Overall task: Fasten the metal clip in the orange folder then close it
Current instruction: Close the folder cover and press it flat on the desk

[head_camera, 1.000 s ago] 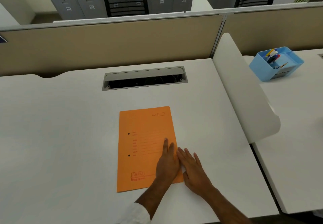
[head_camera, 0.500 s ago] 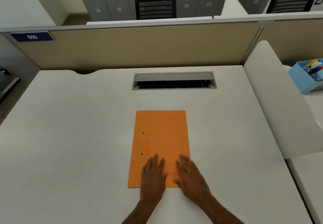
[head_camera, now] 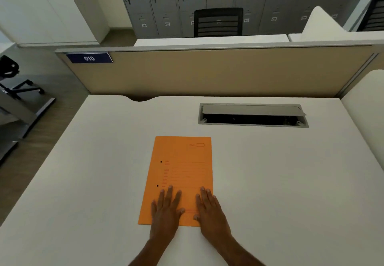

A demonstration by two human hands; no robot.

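Folder on the counter, hands on top

The folder (head_camera: pixel 182 174) lies mid-counter (head_camera: pixel 83 182) toward the near edge; both hands, left hand (head_camera: pixel 166 209) and right hand (head_camera: pixel 209 209), lie flat on its near end, the cable slot (head_camera: pixel 252 116) behind.

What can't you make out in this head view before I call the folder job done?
- Metal clip: hidden under the closed cover of the orange folder; fastened or not, cannot tell.
- Printed lines on the cover: too small and blurred to read.
- Folder's near edge: partly covered by the left hand and right hand, both flat on it.
- Forearms: cut off by the bottom edge.
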